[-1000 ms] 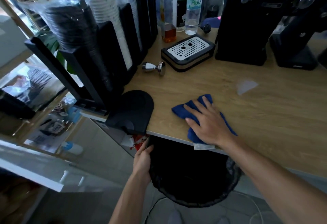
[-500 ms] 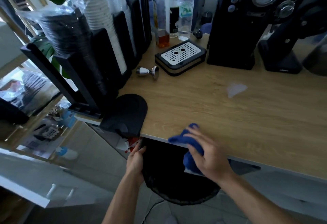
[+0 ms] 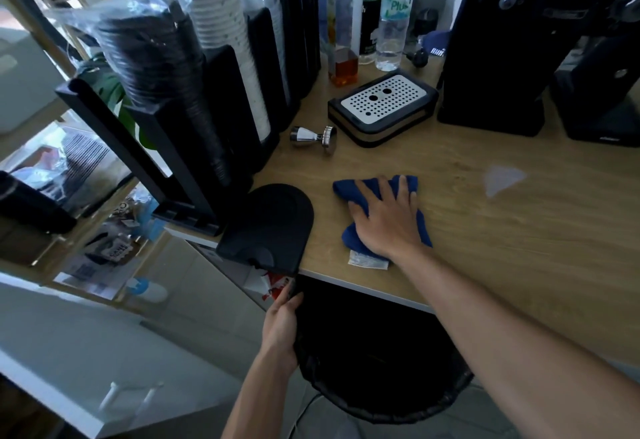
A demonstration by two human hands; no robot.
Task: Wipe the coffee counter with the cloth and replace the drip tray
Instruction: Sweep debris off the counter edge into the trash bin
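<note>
1. You look down from head height at a wooden bench (image 3: 485, 224) with coffee gear along its back edge.
2. Your right hand (image 3: 384, 220) lies flat with its fingers spread, pressing a blue cloth (image 3: 360, 192) onto the bench near the front edge. A small white label pokes out from under the cloth's near side.
3. Half a second ago that hand and the cloth hung at the very front edge, partly over the bin. Now both are back on the wood, further in from the edge, close to where they lay a second ago.
4. Your left hand (image 3: 280, 327) is below bench level, its fingers curled around the rim of a black bin (image 3: 381, 400) that stands under the bench edge. It has kept that grip throughout.
5. The drip tray (image 3: 382, 106) sits on the bench well behind the cloth, just left of the tall black coffee machine (image 3: 498, 57). Its white perforated grate faces up, and it is not in the machine. It has not moved.
6. A shiny metal tamper (image 3: 313, 136) lies on its side, just left of the tray.
7. A black rounded mat (image 3: 270, 227) overhangs the bench's left corner, left of the cloth and apart from it.
8. Bottles (image 3: 393, 16) stand behind the tray, with stacked cups in black holders (image 3: 221, 85) to the left.
9. A pale triangular patch (image 3: 502, 179) shows on the wood to the right of the cloth.
</note>
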